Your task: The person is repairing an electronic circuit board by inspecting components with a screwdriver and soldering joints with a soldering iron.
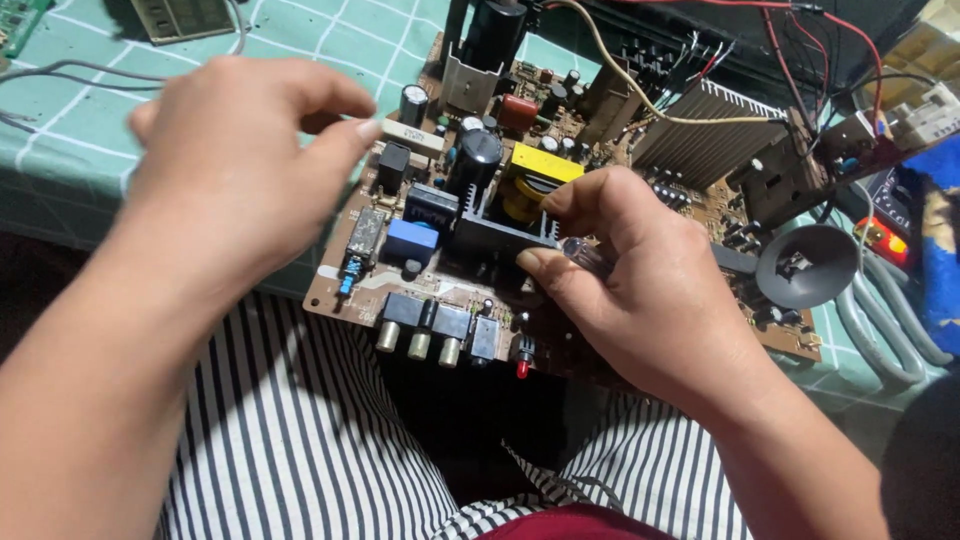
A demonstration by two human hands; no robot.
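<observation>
Pinching a clear tool handle [585, 257], right hand [640, 290] works the board [700, 215]; left hand [230, 165], fingers curled, steadies its far edge over the lap.

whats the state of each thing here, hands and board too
left hand: curled, fingertips on the white block part
right hand: pinching a clear-handled tool
circuit board: bare, lying flat, overhanging the table edge
red and black wires: attached at the board's far side
</observation>
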